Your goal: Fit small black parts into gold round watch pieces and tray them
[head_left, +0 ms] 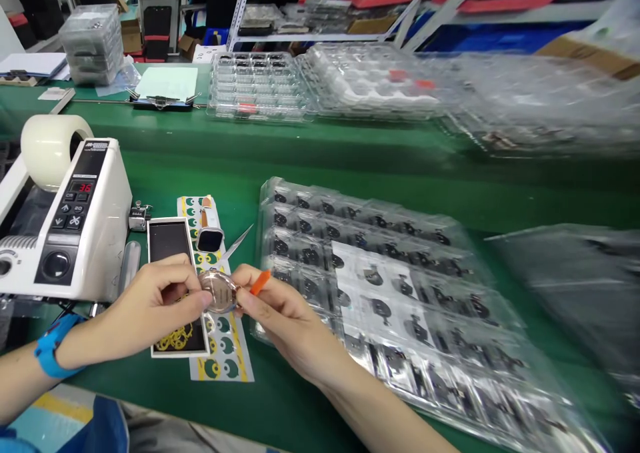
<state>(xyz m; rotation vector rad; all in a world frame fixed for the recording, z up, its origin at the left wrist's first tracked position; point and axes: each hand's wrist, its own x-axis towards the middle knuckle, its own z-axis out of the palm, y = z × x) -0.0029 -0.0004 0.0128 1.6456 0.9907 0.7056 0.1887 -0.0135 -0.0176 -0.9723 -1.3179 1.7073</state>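
Observation:
A round, shiny watch case (218, 290) is held between my two hands, above the sticker sheet. My left hand (167, 294) pinches its left edge with thumb and fingertips. On the opposite edge, my right hand (277, 306) grips it too, and a small orange tab (261, 282) sticks out between those fingers. Below my left hand lies a white-rimmed black tray (170, 240) with yellow ring-shaped pieces (175, 337) in it. The white and yellow sticker sheet (229, 356) lies beside the tray. A square-faced watch (210, 240) and a pointed metal tool (237, 243), partly hidden, lie beyond my fingers.
A white tape dispenser (93, 220) with a large roll stands at the left. Transparent compartment trays (300, 223) with dark parts cover the green bench at the right. More plastic trays (260, 86) and a clipboard (165, 86) sit on the raised ledge behind.

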